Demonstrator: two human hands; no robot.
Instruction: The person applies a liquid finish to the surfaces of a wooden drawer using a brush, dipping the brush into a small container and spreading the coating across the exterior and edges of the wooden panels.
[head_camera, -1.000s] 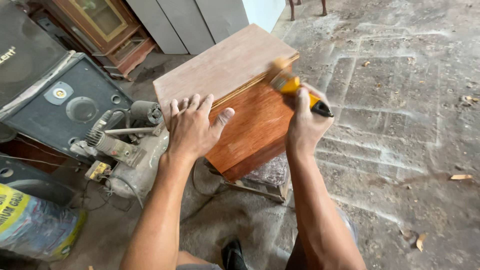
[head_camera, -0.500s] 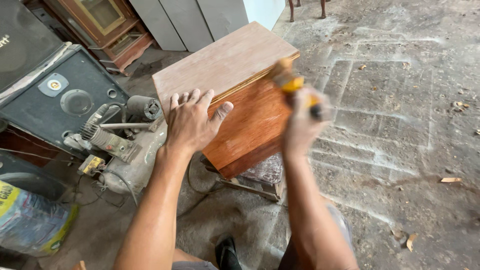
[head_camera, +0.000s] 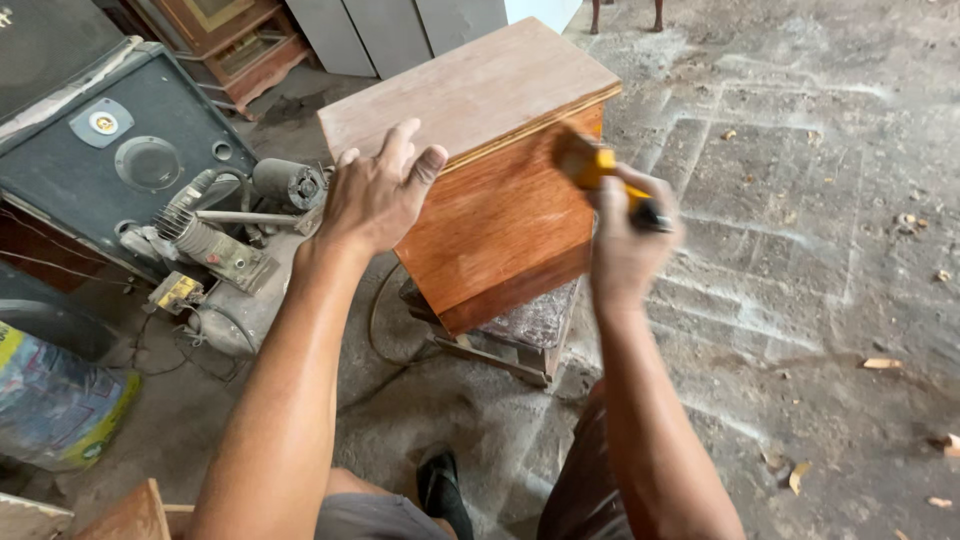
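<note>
1. Resting on the near top corner of a reddish-brown wooden box cabinet, the left hand lies flat with its fingers spread; its grip is released, pressing down on the wood rather than clasping it.
2. The right hand is clenched around a yellow-and-black-handled brush, blurred in the head view; the brush's head sits against the cabinet's front face, just below the pale top edge.
3. The cabinet has a lighter, unfinished top panel and a darker, glossier front, and it stands on a low wooden stool on the dusty concrete floor.
4. Left of the cabinet, near the left forearm, lies a grey air compressor with a motor and pipes, and behind it stands a large black loudspeaker cabinet.
5. At the far left edge sits a blue-and-yellow plastic sack.
6. A black sandal shows on the floor between the two arms.
7. Dry leaves are scattered over the floor on the right, well apart from the cabinet.
</note>
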